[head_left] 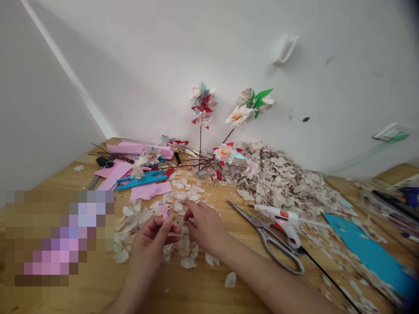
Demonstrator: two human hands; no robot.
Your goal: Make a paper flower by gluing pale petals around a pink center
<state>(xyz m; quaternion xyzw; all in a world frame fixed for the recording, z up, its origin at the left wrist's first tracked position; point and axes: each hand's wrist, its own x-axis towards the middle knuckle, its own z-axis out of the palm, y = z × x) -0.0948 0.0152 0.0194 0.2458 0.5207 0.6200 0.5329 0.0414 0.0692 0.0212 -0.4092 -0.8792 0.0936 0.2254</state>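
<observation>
Between the thumb and fingers of my left hand [153, 237] is a small fringed piece of pink paper [164, 211], pointing upward. My right hand [205, 224] hovers just right of it over the scattered pale petals [188, 262], its fingers apart and nothing visible in them. Loose petals lie on the table beneath and behind both hands. To the right of my right hand, metal scissors [274, 244] rest with their blades pointing away from me. A white glue gun [278, 216] with a small red light lies against them.
Handmade flowers on twigs [225, 152] stand and lie at the back. A large heap of dried petals [278, 174] sits against the wall. Pink paper [140, 149] and blue paper [142, 179] lie left, a blue sheet [363, 248] right. A pixelated patch hides the lower left.
</observation>
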